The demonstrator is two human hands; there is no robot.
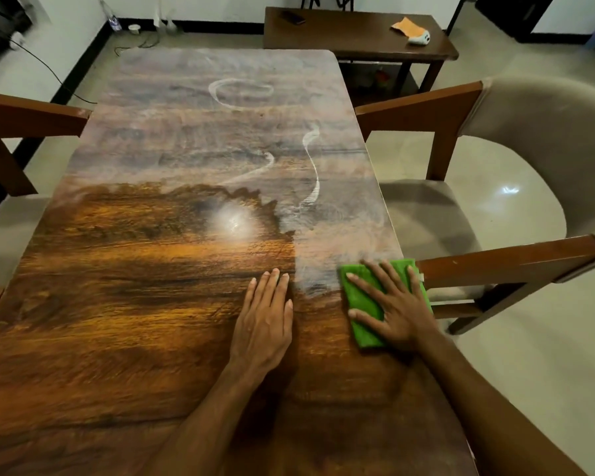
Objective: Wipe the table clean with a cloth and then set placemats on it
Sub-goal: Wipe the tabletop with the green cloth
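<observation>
Cloth (361,297): position, heading?
— Green, folded, flat at the worktop (134,304) near-right edge. Long axis runs away from the person, roughly along that edge. Right grip (392,310) presses it, fingers spread and uncurled. Left grip (265,314) lies flat on bare wood.
— Progress?
— Near-left area looks wiped; white haze (220,132) covers the far half. No placemats in view.

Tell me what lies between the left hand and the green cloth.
Head view: only bare table with whitish dust residue between left hand and green cloth.
</observation>
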